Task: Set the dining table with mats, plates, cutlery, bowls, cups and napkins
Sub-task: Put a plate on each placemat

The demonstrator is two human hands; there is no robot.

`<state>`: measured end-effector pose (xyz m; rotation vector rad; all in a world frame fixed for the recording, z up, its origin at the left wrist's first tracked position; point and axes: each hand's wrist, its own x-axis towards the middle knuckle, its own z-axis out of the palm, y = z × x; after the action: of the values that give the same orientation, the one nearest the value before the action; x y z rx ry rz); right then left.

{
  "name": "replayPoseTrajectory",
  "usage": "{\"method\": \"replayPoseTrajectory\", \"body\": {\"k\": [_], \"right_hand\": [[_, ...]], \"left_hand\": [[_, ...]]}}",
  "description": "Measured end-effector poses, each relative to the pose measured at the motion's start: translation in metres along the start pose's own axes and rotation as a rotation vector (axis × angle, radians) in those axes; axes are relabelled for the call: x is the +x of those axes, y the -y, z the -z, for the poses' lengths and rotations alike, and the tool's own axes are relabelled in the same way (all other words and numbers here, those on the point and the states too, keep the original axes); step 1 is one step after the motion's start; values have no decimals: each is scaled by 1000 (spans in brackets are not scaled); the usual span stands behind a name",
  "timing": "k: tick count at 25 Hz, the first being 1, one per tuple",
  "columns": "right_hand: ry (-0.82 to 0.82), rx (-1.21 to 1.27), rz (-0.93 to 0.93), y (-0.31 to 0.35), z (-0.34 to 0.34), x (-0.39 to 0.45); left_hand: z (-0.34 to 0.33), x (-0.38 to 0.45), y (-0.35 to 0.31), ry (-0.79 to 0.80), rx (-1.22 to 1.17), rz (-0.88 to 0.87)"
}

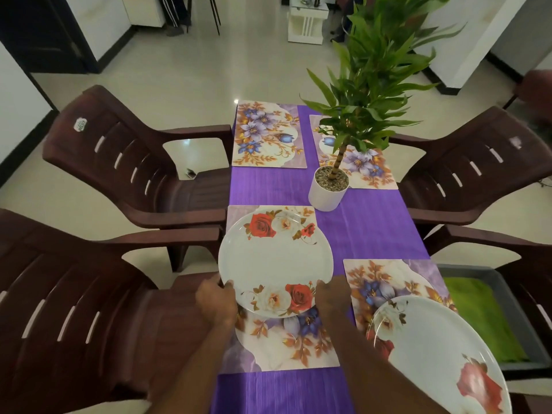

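A white plate with red and cream roses [275, 261] is over the near-left floral mat [286, 345]. My left hand [215, 300] grips its near-left rim and my right hand [330, 297] grips its near-right rim. Whether the plate rests on the mat or hangs just above it I cannot tell. A second rose plate [439, 351] lies on the near-right mat [385, 279]. Two more floral mats, far left [267, 134] and far right [370, 171], carry no plates. All lie on the purple-covered table [367, 234].
A potted plant in a white pot [328, 189] stands mid-table, partly on the far-right mat, its leaves reaching high. Brown plastic chairs flank the table, two left [125, 162] and two right [478, 174]. A grey tray with green cloth [484, 318] sits on the near-right chair.
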<state>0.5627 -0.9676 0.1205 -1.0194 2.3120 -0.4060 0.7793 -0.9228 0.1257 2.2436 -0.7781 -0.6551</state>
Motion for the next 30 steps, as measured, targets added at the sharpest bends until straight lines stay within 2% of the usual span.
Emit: {"method": "replayPoseTrajectory", "body": {"k": [8, 15, 21, 26, 30], "right_hand": [[-4, 82, -126, 13, 9, -3], [41, 390, -76, 15, 12, 3], [47, 554, 50, 37, 30, -42], [90, 639, 213, 69, 32, -92], [126, 656, 221, 79, 28, -137]], "left_hand": [[-1, 1, -9, -51, -28, 97], [5, 12, -15, 24, -353, 299], [40, 15, -8, 21, -526, 202], [100, 9, -1, -65, -653, 150], [152, 3, 21, -85, -671, 114]]}}
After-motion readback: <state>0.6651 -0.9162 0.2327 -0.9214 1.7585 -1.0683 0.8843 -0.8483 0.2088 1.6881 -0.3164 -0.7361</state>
